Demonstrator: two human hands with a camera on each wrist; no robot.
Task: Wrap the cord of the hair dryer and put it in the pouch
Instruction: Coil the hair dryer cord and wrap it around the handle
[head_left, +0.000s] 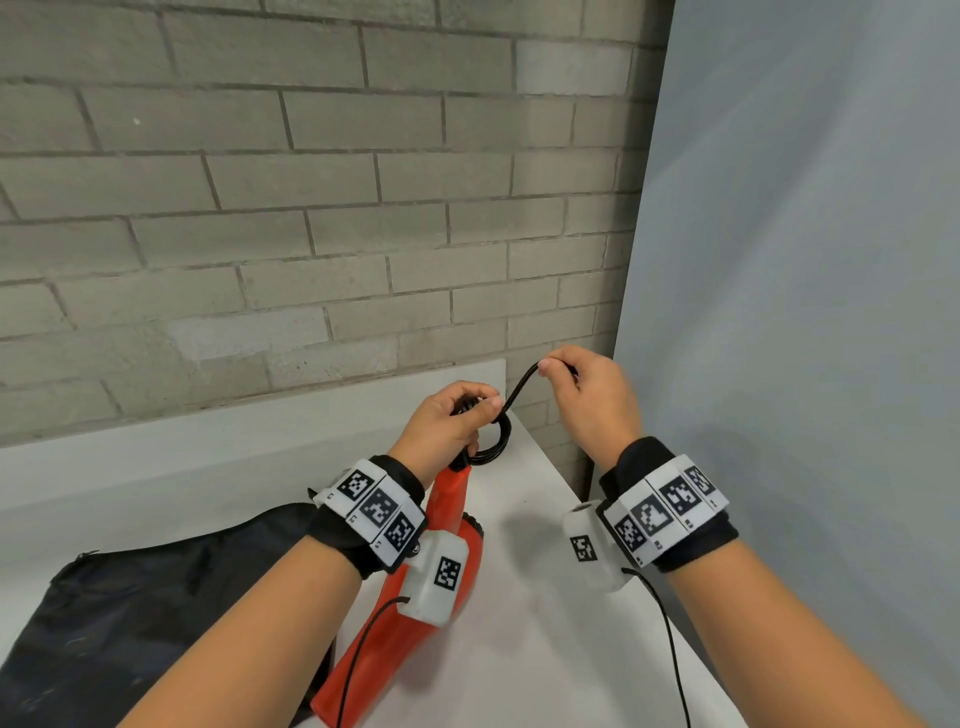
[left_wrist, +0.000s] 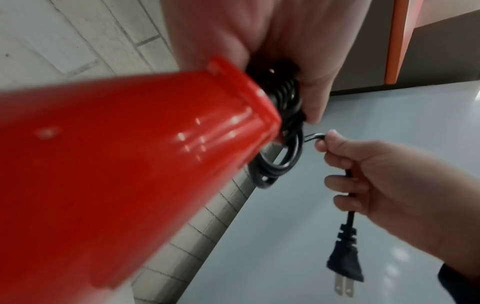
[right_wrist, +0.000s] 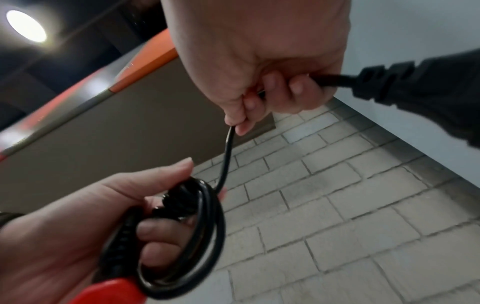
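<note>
The head view looks forward and down from above the near edge of the white table (head_left: 519, 623), facing the far brick wall (head_left: 260, 208), with both wrists close below it. The left wrist view sits tight against the red hair dryer (left_wrist: 116, 164), looking along its handle toward the coiled cord (left_wrist: 280, 160) and the right hand (left_wrist: 376, 176). The right wrist view looks up along the right hand (right_wrist: 259, 61) at a ceiling light (right_wrist: 26, 25); all three share the coil between the hands.
</note>
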